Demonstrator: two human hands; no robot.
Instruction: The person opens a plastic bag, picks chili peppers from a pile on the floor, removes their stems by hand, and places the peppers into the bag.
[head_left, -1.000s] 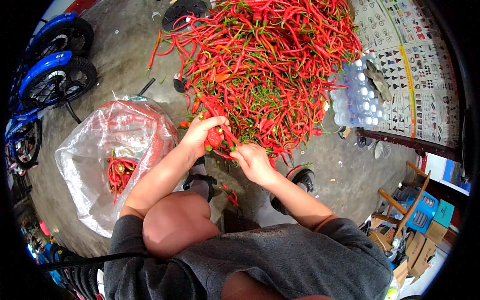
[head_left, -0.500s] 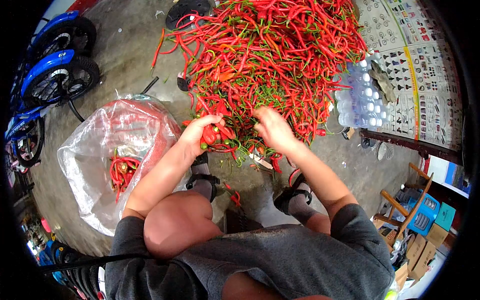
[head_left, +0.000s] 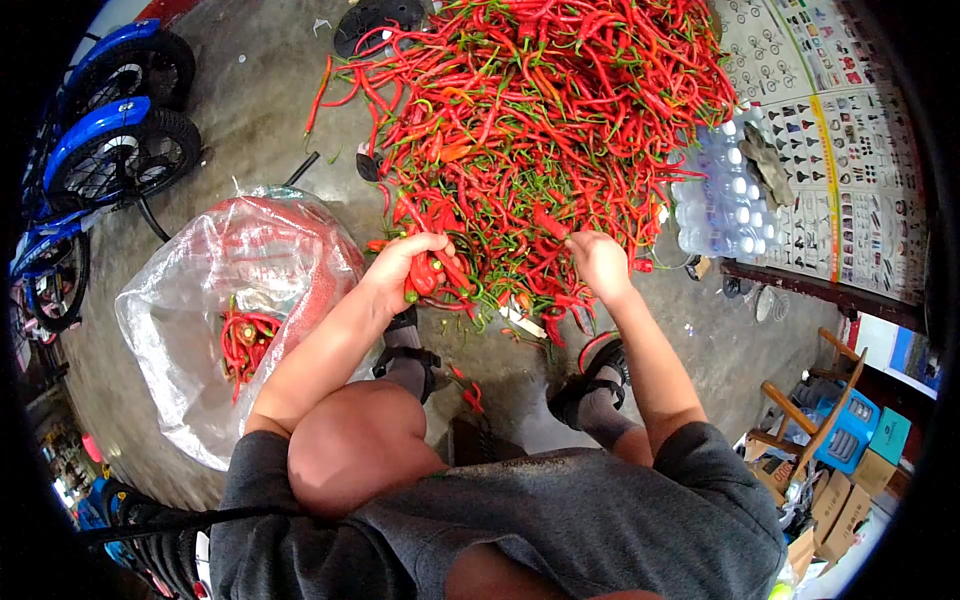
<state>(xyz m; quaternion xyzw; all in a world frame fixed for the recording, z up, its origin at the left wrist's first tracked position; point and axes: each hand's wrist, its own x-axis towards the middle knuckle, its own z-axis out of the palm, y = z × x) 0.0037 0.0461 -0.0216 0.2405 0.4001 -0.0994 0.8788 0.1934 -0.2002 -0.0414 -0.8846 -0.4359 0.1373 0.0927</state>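
A big heap of red chili peppers with green stems (head_left: 530,120) lies on the floor in front of me. At its near left edge, my left hand (head_left: 400,268) is closed round a bunch of red peppers (head_left: 428,275). My right hand (head_left: 598,262) is at the near right part of the heap, its fingers pinched on a red pepper (head_left: 549,223). To the left, a clear plastic bag (head_left: 165,340) stands open with several red peppers (head_left: 247,345) inside.
Blue bikes (head_left: 110,150) stand at the far left. Bottles in plastic wrap (head_left: 718,200) lie right of the heap, beside a printed poster (head_left: 860,150). A wooden chair (head_left: 822,415) and cardboard boxes (head_left: 840,510) are at the lower right. My sandalled feet are below the heap.
My right hand has moved away from my left hand, rightward over the heap, and now pinches a pepper. My left hand still grips its bunch in nearly the same place.
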